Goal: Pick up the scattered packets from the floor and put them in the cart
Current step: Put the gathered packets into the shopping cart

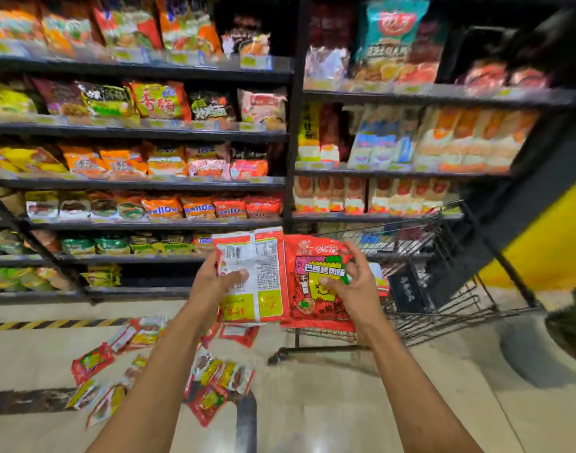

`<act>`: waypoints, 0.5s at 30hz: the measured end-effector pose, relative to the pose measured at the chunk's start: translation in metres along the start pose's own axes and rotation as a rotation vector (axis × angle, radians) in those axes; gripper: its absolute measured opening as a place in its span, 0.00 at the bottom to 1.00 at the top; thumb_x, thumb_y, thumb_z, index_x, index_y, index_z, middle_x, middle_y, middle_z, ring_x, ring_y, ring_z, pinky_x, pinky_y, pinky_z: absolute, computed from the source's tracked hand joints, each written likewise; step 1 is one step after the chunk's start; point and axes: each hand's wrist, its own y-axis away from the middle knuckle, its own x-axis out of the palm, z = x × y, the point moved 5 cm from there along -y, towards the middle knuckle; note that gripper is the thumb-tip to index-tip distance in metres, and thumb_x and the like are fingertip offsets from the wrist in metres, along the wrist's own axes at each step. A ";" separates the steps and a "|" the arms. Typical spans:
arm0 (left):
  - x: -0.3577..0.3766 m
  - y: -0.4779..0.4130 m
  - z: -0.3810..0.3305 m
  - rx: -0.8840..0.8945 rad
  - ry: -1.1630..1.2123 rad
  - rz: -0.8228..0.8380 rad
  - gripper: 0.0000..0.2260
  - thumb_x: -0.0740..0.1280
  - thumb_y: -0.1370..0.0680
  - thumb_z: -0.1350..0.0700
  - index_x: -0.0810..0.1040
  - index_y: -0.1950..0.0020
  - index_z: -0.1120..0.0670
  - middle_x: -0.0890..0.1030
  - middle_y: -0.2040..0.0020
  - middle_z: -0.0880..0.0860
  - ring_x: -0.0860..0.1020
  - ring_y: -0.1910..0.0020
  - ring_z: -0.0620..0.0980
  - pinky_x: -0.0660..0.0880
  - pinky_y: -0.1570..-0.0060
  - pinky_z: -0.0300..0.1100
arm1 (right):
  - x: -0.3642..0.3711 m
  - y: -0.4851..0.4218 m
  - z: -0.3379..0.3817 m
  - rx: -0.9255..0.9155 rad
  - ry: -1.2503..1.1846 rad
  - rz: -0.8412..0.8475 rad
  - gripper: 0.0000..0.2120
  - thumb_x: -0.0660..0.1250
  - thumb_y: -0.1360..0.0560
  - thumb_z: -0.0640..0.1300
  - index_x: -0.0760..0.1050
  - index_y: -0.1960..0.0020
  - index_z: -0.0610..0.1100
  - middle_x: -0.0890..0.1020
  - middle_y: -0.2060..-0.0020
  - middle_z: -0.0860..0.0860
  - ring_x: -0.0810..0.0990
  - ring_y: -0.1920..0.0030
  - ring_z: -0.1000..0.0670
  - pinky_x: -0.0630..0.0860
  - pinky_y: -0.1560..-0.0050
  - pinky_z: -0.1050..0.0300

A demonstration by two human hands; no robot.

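My left hand (214,282) grips a red and white packet (263,282) with a barcode and yellow patches, its back side toward me. My right hand (352,282) grips a red packet (308,308) with a green label and printed characters. Both packets are held up side by side, just left of the wire cart (443,289), which stands to the right with a few packets inside. Several red and yellow packets (214,380) lie scattered on the floor below my arms, with more packets (93,361) to the left.
Dark store shelves (139,184) packed with snack bags fill the background. A black and yellow hazard stripe (51,323) runs along the floor by the shelf base. A round planter (571,325) sits at the right edge, beside a yellow wall (548,243).
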 end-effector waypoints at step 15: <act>0.233 -0.135 0.045 -0.087 -0.092 0.194 0.25 0.78 0.26 0.61 0.76 0.32 0.47 0.86 0.39 0.48 0.84 0.41 0.53 0.80 0.39 0.57 | -0.218 -0.114 -0.010 0.039 0.072 -0.200 0.45 0.80 0.30 0.34 0.66 0.24 0.66 0.82 0.37 0.49 0.84 0.39 0.48 0.85 0.46 0.41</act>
